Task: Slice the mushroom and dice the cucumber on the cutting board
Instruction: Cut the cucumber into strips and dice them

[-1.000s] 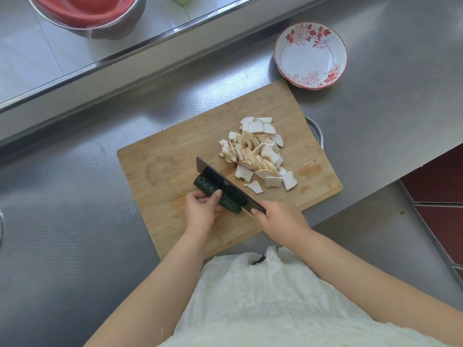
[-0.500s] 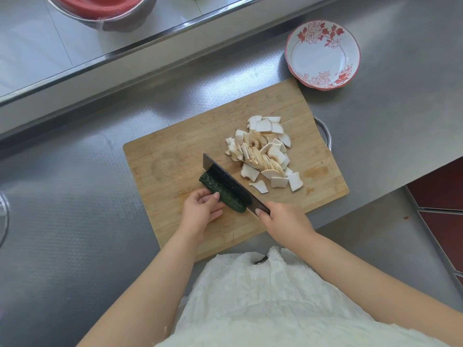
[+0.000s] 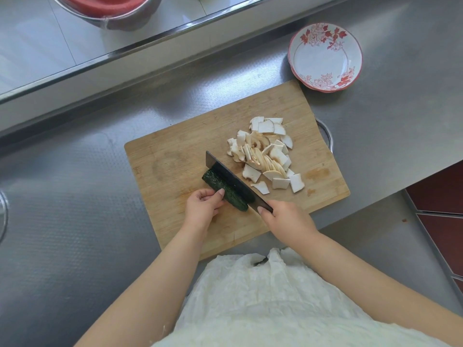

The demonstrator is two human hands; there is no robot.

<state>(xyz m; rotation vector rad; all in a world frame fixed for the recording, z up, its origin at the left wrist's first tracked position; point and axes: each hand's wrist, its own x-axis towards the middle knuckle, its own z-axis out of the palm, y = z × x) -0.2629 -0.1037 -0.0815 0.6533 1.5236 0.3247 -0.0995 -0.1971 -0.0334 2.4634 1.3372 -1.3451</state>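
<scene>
A dark green cucumber lies lengthwise on the wooden cutting board, near its front middle. My left hand grips the cucumber's near side, thumb on top. My right hand grips the handle of a dark cleaver, whose blade runs along the cucumber's length on its right side. A pile of white mushroom slices sits on the board to the right of the blade.
An empty white bowl with red flowers stands behind the board's right corner on the steel counter. A metal bowl holding a red basin sits on the raised ledge at the back left. The counter drops off at front right.
The view has shifted slightly, so everything sits a little further right in the frame. Both hands, the cleaver and the cucumber hold about the same pose on the board.
</scene>
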